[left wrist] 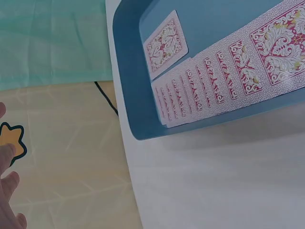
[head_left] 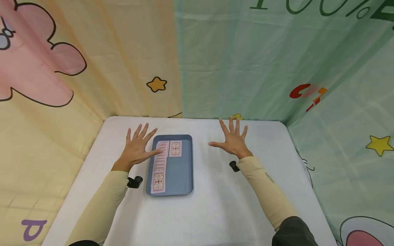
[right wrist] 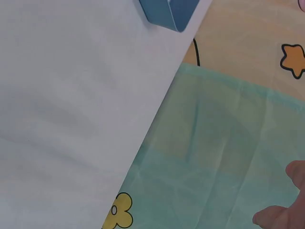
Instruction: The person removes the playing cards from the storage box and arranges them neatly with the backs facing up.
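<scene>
A blue rectangular tray (head_left: 180,174) lies on the white table. Along its left side runs an overlapping column of face-down playing cards (head_left: 158,181) with red and white patterned backs. One separate card (head_left: 175,149) lies face down beside the column's far end. My left hand (head_left: 135,148) is spread over the tray's left edge, its thumb overlapping the cards in the head view and nothing in its grasp. To the right of the tray, my right hand (head_left: 234,141) is held up with fingers spread, holding nothing. Only fingertips of each hand show in the wrist views.
The white table (head_left: 212,212) extends around the tray on all sides. Printed curtains (head_left: 231,68) hang behind its far edge and along both sides. Each wrist carries a small black camera (head_left: 134,182).
</scene>
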A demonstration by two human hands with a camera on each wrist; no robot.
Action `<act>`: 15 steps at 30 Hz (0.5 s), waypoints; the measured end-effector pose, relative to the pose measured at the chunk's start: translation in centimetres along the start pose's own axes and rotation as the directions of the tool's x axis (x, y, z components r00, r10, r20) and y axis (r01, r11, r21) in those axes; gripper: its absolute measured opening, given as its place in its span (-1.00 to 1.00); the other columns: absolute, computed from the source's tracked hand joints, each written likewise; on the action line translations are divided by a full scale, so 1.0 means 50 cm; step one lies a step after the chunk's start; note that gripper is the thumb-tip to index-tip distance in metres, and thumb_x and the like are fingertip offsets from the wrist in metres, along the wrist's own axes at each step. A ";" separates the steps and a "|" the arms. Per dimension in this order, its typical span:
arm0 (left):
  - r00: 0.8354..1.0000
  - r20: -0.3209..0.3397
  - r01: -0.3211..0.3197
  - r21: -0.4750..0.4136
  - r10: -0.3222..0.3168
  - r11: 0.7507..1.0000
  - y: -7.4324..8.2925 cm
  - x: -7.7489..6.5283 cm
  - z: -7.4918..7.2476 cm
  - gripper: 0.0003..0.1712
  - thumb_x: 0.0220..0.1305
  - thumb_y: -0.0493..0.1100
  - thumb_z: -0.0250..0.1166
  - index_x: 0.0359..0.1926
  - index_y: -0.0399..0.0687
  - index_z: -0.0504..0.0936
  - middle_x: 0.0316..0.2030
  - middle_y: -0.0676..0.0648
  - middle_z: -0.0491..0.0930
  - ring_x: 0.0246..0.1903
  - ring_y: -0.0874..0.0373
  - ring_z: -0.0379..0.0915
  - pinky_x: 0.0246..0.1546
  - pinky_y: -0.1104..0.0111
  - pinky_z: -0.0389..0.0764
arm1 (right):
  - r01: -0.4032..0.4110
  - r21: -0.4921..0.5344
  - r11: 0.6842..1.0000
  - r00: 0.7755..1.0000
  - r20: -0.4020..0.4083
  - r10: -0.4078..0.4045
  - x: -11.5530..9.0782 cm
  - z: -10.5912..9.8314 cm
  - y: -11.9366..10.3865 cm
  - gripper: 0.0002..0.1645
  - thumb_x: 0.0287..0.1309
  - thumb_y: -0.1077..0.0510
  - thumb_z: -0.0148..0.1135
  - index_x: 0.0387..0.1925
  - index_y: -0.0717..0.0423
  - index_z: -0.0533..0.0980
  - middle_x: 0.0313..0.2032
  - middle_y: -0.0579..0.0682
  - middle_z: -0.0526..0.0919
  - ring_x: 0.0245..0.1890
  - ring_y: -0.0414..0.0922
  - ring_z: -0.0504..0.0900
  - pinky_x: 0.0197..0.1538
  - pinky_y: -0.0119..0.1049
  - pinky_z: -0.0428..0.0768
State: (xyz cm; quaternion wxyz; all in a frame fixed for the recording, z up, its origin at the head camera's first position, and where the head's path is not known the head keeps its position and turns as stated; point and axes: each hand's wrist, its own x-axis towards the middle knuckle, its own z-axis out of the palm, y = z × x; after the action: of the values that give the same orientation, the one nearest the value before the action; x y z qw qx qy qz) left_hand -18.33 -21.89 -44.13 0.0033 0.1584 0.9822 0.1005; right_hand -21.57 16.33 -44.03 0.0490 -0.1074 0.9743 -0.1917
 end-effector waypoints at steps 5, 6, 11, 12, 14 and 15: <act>1.000 0.000 -0.016 -0.007 0.016 1.000 0.001 0.000 -0.001 0.09 0.08 0.44 0.18 0.50 0.05 0.06 0.51 -0.21 -0.18 0.46 -0.22 -0.39 0.34 -0.17 -0.49 | -0.004 0.009 1.000 1.000 0.001 0.004 0.000 0.000 -0.002 0.32 -0.09 -0.62 0.12 0.52 -0.27 -0.28 0.46 0.12 -0.58 0.37 0.08 -0.75 0.23 0.30 -0.67; 1.000 -0.003 -0.019 -0.011 0.019 1.000 0.000 0.000 0.000 0.09 0.08 0.44 0.19 0.50 0.04 0.07 0.51 -0.21 -0.17 0.46 -0.22 -0.38 0.34 -0.16 -0.49 | -0.006 0.003 1.000 1.000 0.000 0.006 0.000 0.000 -0.002 0.32 -0.08 -0.62 0.11 0.52 -0.27 -0.28 0.47 0.11 -0.57 0.37 0.08 -0.74 0.24 0.31 -0.65; 1.000 -0.009 -0.018 -0.023 0.018 1.000 -0.003 -0.002 0.004 0.08 0.08 0.41 0.20 0.50 0.05 0.07 0.50 -0.24 -0.16 0.46 -0.23 -0.36 0.34 -0.19 -0.43 | -0.002 0.003 1.000 1.000 -0.002 0.002 0.003 -0.003 -0.006 0.31 -0.07 -0.60 0.13 0.52 -0.26 -0.27 0.47 0.11 -0.57 0.40 0.13 -0.69 0.27 0.33 -0.58; 1.000 -0.010 -0.016 -0.027 0.016 1.000 -0.003 -0.003 0.004 0.08 0.08 0.41 0.21 0.50 0.04 0.07 0.50 -0.25 -0.16 0.46 -0.23 -0.36 0.35 -0.19 -0.41 | 0.001 0.004 1.000 1.000 -0.003 -0.001 0.003 -0.003 -0.007 0.31 -0.07 -0.60 0.13 0.52 -0.25 -0.27 0.47 0.12 -0.56 0.40 0.14 -0.67 0.28 0.33 -0.55; 1.000 -0.013 -0.015 -0.037 0.014 0.999 -0.004 -0.005 0.005 0.09 0.07 0.42 0.20 0.50 0.04 0.07 0.50 -0.26 -0.16 0.45 -0.24 -0.34 0.35 -0.19 -0.39 | 0.008 0.010 1.000 1.000 -0.004 -0.008 0.006 -0.002 -0.009 0.31 -0.06 -0.60 0.13 0.52 -0.26 -0.27 0.47 0.12 -0.56 0.42 0.17 -0.63 0.29 0.33 -0.53; 1.000 -0.015 -0.014 -0.042 0.013 0.999 -0.004 -0.006 0.005 0.09 0.07 0.42 0.20 0.50 0.03 0.07 0.49 -0.27 -0.16 0.45 -0.24 -0.33 0.35 -0.19 -0.37 | 0.012 0.008 1.000 1.000 -0.008 -0.012 0.007 -0.001 -0.010 0.31 -0.07 -0.60 0.13 0.52 -0.26 -0.27 0.48 0.12 -0.55 0.42 0.18 -0.61 0.30 0.33 -0.51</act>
State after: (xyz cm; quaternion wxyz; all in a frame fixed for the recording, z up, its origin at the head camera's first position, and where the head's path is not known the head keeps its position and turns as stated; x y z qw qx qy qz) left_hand -18.10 -22.12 -44.43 -0.0013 0.1642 0.9788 0.1224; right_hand -21.82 15.80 -43.82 0.0445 -0.1121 0.9731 -0.1963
